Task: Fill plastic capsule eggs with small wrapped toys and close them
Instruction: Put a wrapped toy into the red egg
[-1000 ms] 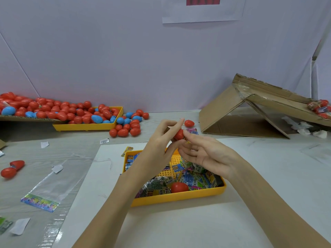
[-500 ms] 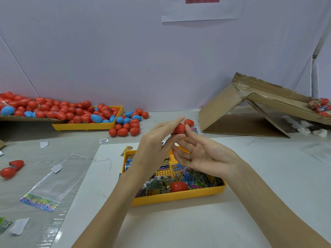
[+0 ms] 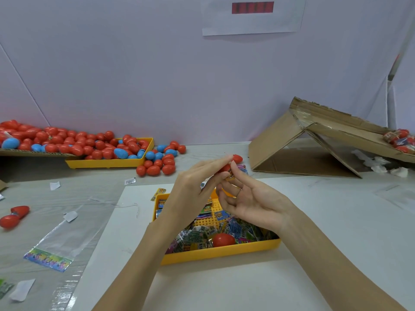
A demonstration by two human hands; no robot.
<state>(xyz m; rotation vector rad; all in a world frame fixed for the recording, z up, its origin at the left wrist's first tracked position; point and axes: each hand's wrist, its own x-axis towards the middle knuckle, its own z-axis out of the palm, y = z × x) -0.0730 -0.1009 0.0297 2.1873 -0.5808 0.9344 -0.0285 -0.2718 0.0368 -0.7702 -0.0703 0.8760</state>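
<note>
Currently we pinch a red capsule egg in the left hand; the right hand pinches a wrapped toy against it. Next: insert, then close.

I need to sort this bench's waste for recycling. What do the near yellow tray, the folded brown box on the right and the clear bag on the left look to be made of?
Near yellow tray: apparently moulded plastic, evenly coloured, with a faint sheen and a studded floor. Folded brown box: cardboard, matte, with ragged edges and glossy tape. Clear bag: thin transparent film, probably plastic, wrinkled and glinting, with a printed strip at one end.
</note>
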